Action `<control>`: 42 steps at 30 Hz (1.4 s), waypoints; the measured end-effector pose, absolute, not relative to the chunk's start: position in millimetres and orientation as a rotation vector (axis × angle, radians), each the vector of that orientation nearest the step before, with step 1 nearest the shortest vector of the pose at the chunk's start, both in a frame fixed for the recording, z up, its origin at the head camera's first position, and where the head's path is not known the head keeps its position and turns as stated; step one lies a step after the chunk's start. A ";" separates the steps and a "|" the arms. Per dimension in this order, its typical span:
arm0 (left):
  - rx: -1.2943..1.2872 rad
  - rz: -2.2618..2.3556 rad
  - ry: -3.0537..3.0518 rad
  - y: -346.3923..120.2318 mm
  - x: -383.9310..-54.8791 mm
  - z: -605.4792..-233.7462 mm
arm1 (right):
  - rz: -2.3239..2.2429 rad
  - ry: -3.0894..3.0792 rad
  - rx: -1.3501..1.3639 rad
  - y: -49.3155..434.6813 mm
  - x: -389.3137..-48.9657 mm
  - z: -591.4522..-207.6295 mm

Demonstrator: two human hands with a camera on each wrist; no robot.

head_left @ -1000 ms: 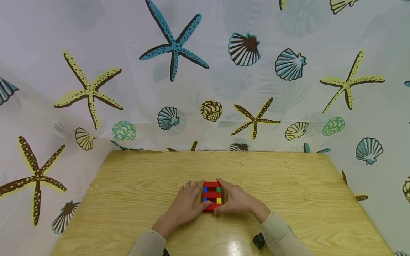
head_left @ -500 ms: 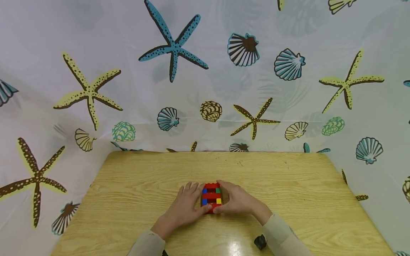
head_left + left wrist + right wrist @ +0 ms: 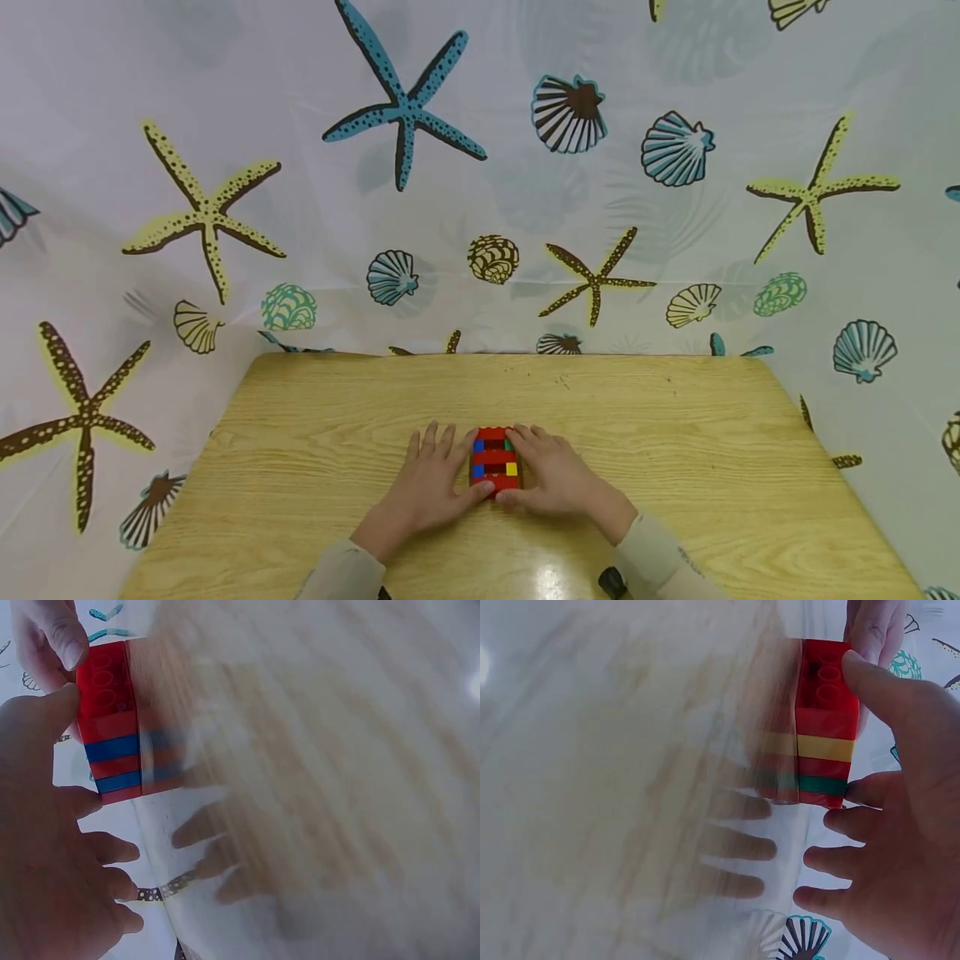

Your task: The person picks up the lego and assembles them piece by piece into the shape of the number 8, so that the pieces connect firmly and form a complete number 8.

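Note:
A small frame of stacked toy bricks (image 3: 495, 457) stands on the table between the two hands, red with blue, yellow and green bricks in it. My left hand (image 3: 429, 492) holds it from the left, thumb on the near end and index finger at the far end. From the right, my right hand (image 3: 558, 477) holds the same two ends. The remaining fingers of both hands are spread. Blue layers of the toy bricks (image 3: 112, 748) show in the left wrist view; yellow and green layers of the toy bricks (image 3: 825, 748) show in the right wrist view.
The wooden table (image 3: 337, 400) has a glossy top that reflects the bricks and fingers. A white curtain (image 3: 480, 200) printed with starfish and shells hangs behind and at both sides. A black object (image 3: 612, 582) sits beside the right sleeve.
My right hand's outer fingers have spread apart and now show in the head view. The left hand's fingers have fanned a little wider. The brick frame stays almost in place.

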State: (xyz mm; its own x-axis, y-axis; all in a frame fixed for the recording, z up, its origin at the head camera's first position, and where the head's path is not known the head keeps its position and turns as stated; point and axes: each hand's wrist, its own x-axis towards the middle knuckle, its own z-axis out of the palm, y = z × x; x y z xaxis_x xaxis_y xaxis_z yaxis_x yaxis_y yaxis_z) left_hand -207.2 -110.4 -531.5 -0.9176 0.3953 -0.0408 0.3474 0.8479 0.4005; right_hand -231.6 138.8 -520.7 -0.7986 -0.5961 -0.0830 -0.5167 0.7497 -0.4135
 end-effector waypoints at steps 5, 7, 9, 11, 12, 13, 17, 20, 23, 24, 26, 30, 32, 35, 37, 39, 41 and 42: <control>0.579 0.545 2.935 -108.8 -208.3 -528.9 | -0.516 2.769 -0.834 135.1 -229.1 -519.9; 0.571 0.528 2.943 -107.8 -209.1 -527.9 | -0.505 2.786 -0.823 133.8 -229.5 -518.7; 0.561 0.509 2.946 -106.6 -210.6 -527.6 | -0.498 2.800 -0.814 132.7 -230.4 -517.0; 0.550 0.490 2.950 -105.7 -212.8 -527.5 | -0.483 2.812 -0.806 131.9 -232.3 -516.2; 0.546 0.484 2.951 -105.2 -214.0 -527.2 | -0.474 2.815 -0.801 131.7 -233.7 -516.5; 0.545 0.482 2.954 -105.0 -215.3 -527.1 | -0.476 2.816 -0.795 131.6 -234.8 -516.5; 0.540 0.470 2.954 -104.6 -222.3 -527.7 | -0.477 2.817 -0.763 132.1 -241.7 -518.7; 0.533 0.451 2.953 -104.5 -229.5 -530.3 | -0.484 2.819 -0.746 132.6 -247.6 -520.4; 0.528 0.438 2.957 -104.1 -235.9 -530.7 | -0.498 2.819 -0.733 132.8 -253.2 -522.0; 0.528 0.428 2.956 -104.1 -237.7 -530.4 | -0.498 2.815 -0.729 132.8 -254.7 -522.3; 0.525 0.423 2.950 -103.9 -240.4 -528.8 | -0.507 2.805 -0.719 132.8 -257.1 -522.2; 0.513 0.405 2.937 -104.0 -245.0 -526.3 | -0.505 2.794 -0.719 132.1 -260.9 -520.2; 0.512 0.405 2.940 -104.0 -246.9 -526.0 | -0.504 2.791 -0.722 131.3 -262.9 -518.5; 0.501 0.397 2.938 -103.7 -249.5 -525.3 | -0.502 2.788 -0.723 129.9 -265.9 -516.4; 0.501 0.394 2.937 -103.4 -250.5 -524.8 | -0.499 2.783 -0.717 129.3 -268.2 -516.4; 0.498 0.398 2.933 -103.3 -251.1 -523.0 | -0.490 2.775 -0.711 128.8 -270.4 -516.6; 0.499 0.402 2.932 -103.5 -251.6 -522.0 | -0.498 2.767 -0.707 128.2 -272.6 -517.3; 0.501 0.402 2.933 -103.8 -251.8 -521.6 | -0.502 2.763 -0.704 127.8 -273.5 -517.5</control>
